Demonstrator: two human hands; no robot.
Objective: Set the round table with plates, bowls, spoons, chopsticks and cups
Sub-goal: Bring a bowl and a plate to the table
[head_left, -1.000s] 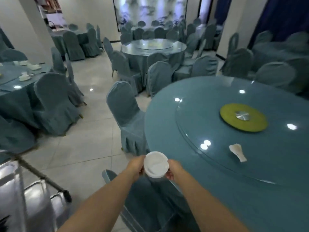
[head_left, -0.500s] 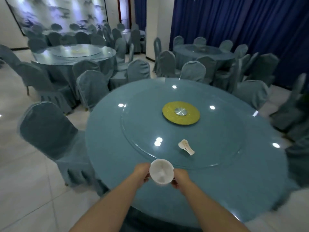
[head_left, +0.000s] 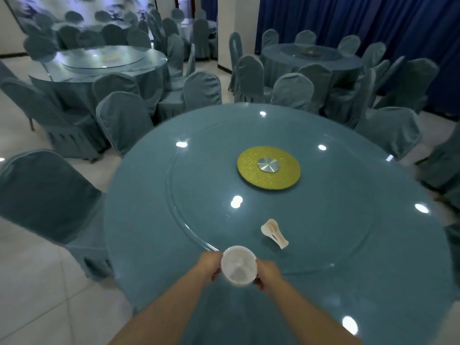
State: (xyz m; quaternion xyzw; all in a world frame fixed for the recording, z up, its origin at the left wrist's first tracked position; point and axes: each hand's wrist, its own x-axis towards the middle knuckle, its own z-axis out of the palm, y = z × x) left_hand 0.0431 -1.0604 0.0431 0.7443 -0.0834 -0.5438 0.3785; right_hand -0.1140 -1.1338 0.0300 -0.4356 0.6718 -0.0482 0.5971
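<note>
- Banquet hall; round table (head_left: 154,245) bare but for stacked spoons (head_left: 273,232).
- Left hand (head_left: 211,266) and right hand (head_left: 267,272) grip white bowls (head_left: 239,266).
- Next, I'd guess: lower them gently to the table.

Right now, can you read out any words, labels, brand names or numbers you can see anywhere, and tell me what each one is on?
None: no readable text in this view.
White bowls, held between the left hand and right hand: plain, no print visible.
Stack of spoons on the glass turntable: no marking.
Yellow disc with metal hub: no lettering.
Wall painting: blurred, nothing legible.
</note>
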